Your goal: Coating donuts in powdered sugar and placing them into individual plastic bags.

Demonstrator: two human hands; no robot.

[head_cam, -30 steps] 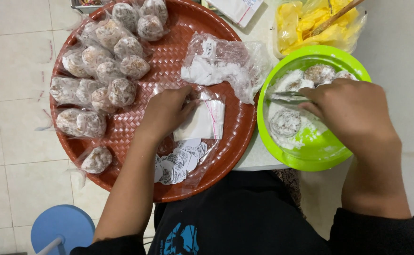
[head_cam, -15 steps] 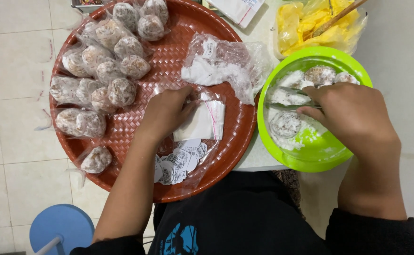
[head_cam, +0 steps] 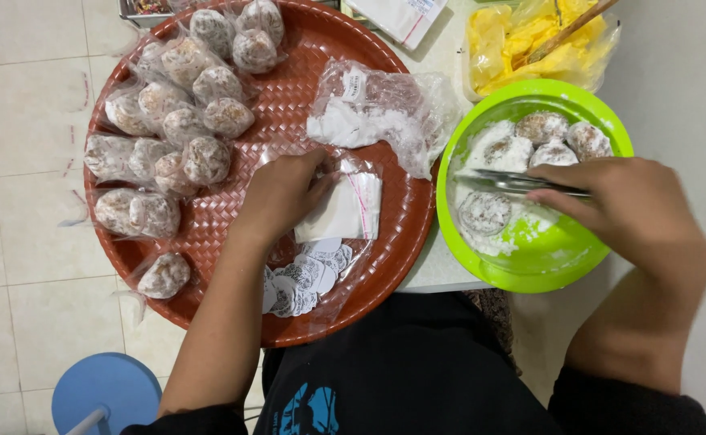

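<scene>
Stickers (head_cam: 301,278) lie at the near edge of the red tray (head_cam: 385,242); beside them the left hand (head_cam: 280,193) pinches a stack of small clear bags (head_cam: 345,209). Metal tongs (head_cam: 514,184) are gripped by the right hand (head_cam: 623,209) over the green bowl (head_cam: 562,258), where four powdered balls (head_cam: 542,129) are left unbagged. Wrapped balls (head_cam: 184,129) are piled along the tray's far left edge, so most seems done

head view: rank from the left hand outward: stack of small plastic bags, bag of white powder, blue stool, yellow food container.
From the left hand:
1. Stack of small plastic bags: under the fingertips, on the red tray.
2. Bag of white powder: up and right, on the tray.
3. Blue stool: on the floor, lower left.
4. Yellow food container: top right, off the tray.
</scene>
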